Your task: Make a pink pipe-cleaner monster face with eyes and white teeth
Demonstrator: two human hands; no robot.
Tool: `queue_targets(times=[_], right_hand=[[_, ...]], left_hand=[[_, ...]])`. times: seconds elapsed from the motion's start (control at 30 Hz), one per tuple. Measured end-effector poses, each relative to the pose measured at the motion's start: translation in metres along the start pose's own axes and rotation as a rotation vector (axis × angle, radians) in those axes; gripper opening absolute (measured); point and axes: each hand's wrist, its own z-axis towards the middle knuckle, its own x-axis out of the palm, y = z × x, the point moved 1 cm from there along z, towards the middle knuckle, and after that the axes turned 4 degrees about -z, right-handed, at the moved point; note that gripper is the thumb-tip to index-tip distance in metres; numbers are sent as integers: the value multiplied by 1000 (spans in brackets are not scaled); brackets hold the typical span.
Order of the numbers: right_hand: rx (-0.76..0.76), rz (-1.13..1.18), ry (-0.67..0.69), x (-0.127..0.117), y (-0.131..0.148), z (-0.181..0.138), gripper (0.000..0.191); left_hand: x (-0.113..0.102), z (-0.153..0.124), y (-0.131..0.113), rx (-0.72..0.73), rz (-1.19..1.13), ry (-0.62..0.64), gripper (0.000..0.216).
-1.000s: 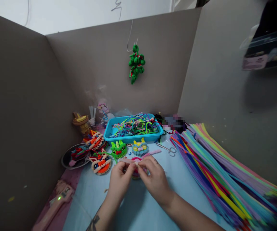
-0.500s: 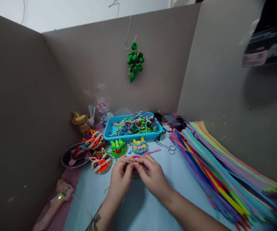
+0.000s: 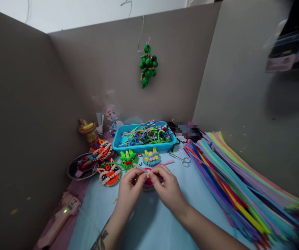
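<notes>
In the head view my left hand and my right hand meet above the blue table, fingertips pinched together. Between them is a small cream piece, fuzzy-looking, its exact kind unclear. A pale translucent strip slants up to the left from behind my left fingers. Below the fingertips shows a round pink-red fuzzy piece, partly covered by my hands. Just beyond them lie a green pipe-cleaner animal head and a blue and yellow one.
A blue tray of pipe-cleaner scraps stands behind. Scissors and bundled pipe cleaners lie to the right. At left are orange-and-cream heads, a metal bowl, a lidded cup and a pink glue gun.
My fingertips have tilted, exposing the cream piece and more of the pink-red piece below. The pale strip now slants more steeply. The whole view has shifted slightly.
</notes>
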Motion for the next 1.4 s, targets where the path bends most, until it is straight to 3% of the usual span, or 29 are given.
queue_targets(times=[0.43, 0.7, 1.13, 1.4], right_hand=[[-26, -48, 8, 2, -2, 1, 8], [-58, -109, -8, 1, -2, -1, 7], [-77, -123, -12, 4, 0, -3, 5], [-93, -99, 44, 4, -2, -2, 13]], left_hand=[[-1, 0, 0, -64, 76, -87, 24], [0, 0, 5, -133, 16, -77, 21], [1, -2, 8, -55, -69, -36, 18], [2, -2, 9, -18, -69, -44, 15]])
